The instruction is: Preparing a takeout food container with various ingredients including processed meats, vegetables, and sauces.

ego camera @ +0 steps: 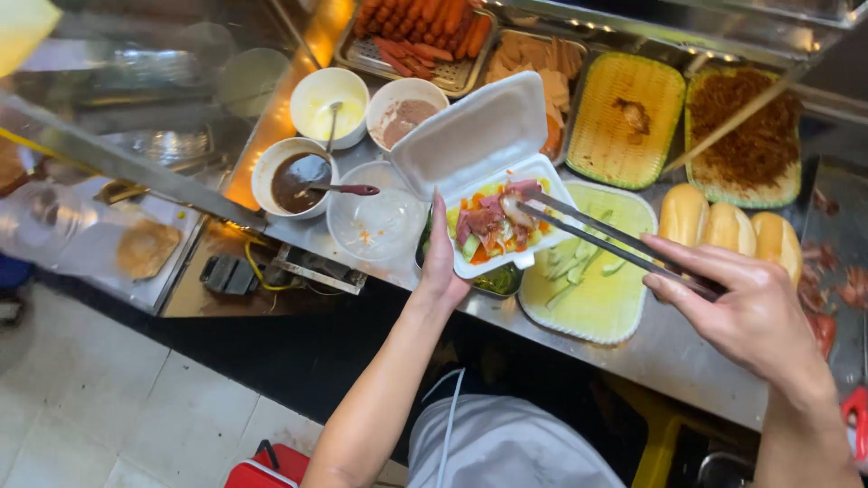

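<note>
My left hand (440,262) holds a white foam clamshell box (485,149) from below, its lid standing open. Inside lie sliced meats, cucumber and carrot (493,226). My right hand (746,312) grips a pair of metal tongs (606,239) whose tips pinch a pale slice of meat over the box's filling. Under the tongs sits a green tray (597,298) with cucumber strips.
On the steel counter (678,352) stand bowls of brown sauce (291,179), yellow sauce (329,104) and pate (405,113), an empty clear bowl (372,226), three bread rolls (728,230), trays of sausages (420,32), sliced meat, and shredded meat (746,136). White tiled floor lies lower left.
</note>
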